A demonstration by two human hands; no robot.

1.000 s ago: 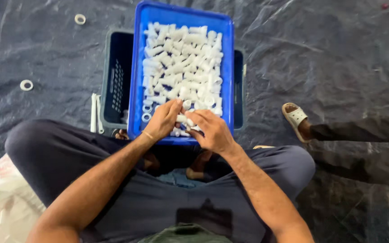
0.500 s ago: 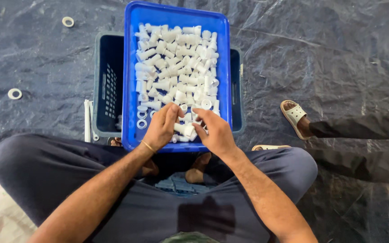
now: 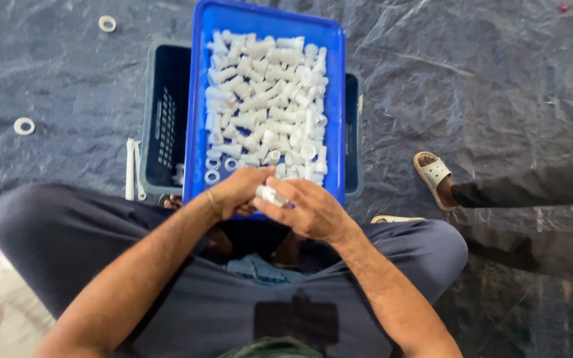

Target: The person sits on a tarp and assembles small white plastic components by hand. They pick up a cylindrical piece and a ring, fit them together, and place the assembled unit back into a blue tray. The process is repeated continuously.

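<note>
Head view, looking down on a seated, cross-legged lap. Left hand [image 3: 237, 191] and right hand [image 3: 310, 211] brought together at the near edge of the blue tray [image 3: 337, 99], just above the knees, presumably to keep the work close to the supply. A small white plastic fitting [image 3: 270, 195] pinched between both: left grip curled on its near-left end, right grip closed on the other end, fingertips meeting around it. Tray heaped with white fittings [image 3: 266, 99], too many to count, with three loose white rings [image 3: 212, 170] at its near-left corner. Tray resting across a dark crate [image 3: 160, 119], likely as a raised stand. Two more white rings [image 3: 24, 126] well apart on the dark plastic floor sheet [image 3: 485, 86] to the far left. One sandalled foot [image 3: 434, 174] of another person on the right.
</note>
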